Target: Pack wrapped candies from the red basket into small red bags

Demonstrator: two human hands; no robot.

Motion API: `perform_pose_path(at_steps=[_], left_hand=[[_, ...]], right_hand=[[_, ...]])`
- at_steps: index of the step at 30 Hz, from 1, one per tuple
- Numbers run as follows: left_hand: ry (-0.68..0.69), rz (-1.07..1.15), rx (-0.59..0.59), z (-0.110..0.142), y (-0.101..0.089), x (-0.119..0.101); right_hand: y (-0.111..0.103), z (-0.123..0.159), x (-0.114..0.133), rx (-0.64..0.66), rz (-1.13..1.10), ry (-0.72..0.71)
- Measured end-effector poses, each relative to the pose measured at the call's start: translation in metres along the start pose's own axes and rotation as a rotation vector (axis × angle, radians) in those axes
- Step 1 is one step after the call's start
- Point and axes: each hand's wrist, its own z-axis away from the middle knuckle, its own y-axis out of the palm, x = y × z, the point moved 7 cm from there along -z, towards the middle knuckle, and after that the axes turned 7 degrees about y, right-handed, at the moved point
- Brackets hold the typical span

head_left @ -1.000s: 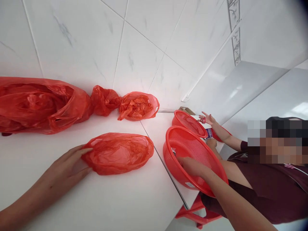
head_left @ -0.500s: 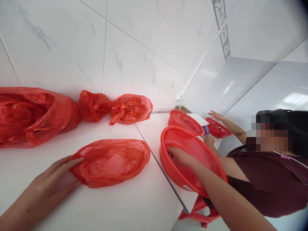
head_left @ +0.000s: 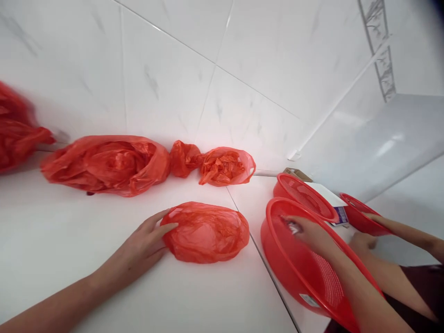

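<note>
Resting the open left hand (head_left: 145, 238), fingers spread, against a puffed red plastic bag (head_left: 204, 233) on the white bench (head_left: 52, 245); reaching the right hand (head_left: 310, 233) into a large red mesh basket (head_left: 294, 273) tilted at the bench edge, any grip too blurred to tell. Standing just beyond: a second red basket (head_left: 305, 196). Lying along the tiled wall (head_left: 166, 83): more red bags (head_left: 107, 164). Touching a small red basket (head_left: 357, 215) across the bench: a co-worker's hand (head_left: 376, 216).
</note>
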Motion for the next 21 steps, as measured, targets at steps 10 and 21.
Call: perform_pose_path(at_steps=[10,21], left_hand=[[-0.022,0.098,0.029,0.000,-0.002,-0.012],[0.061,0.053,0.014,0.000,0.000,-0.009]], right_hand=[[0.028,0.057,0.174,0.161,-0.040,-0.559],[0.106,0.097,0.195,0.267,-0.188,-0.482]])
